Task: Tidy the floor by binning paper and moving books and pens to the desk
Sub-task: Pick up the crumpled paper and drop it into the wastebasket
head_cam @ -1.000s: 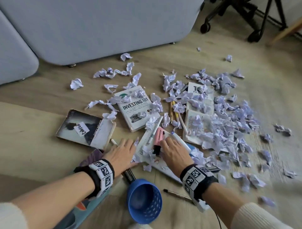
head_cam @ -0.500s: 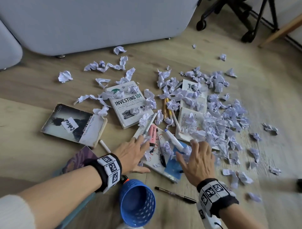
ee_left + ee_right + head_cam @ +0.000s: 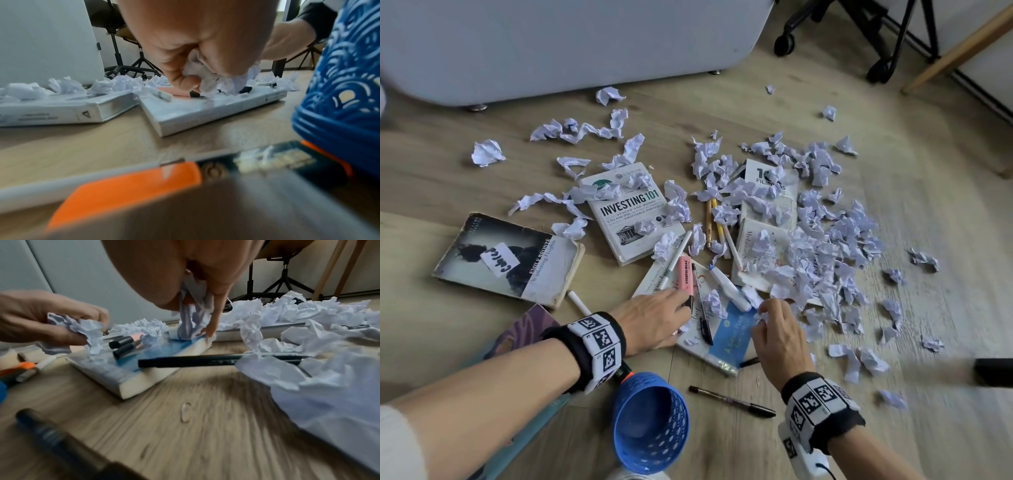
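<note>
Both hands mid-frame over white-and-blue paperback (image 3: 734,329): left hand (image 3: 650,317) and right hand (image 3: 779,337) each clutching crumpled white paper scraps (image 3: 191,321). Gather fuller fistfuls, avoid pink highlighter (image 3: 684,275), tip into blue mesh bin (image 3: 650,431) at lower centre.

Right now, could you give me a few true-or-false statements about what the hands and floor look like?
1. The left hand holds crumpled paper in its grip. True.
2. The blue basket stands upright and is full of paper. False: it lies on its side with no paper visible inside.
3. The right hand pinches a paper scrap over the blue-covered book. True.
4. The pink highlighter lies on the bare floor. False: it rests on the blue-covered book.
5. The Investing 101 book has paper scraps lying on it. True.
</note>
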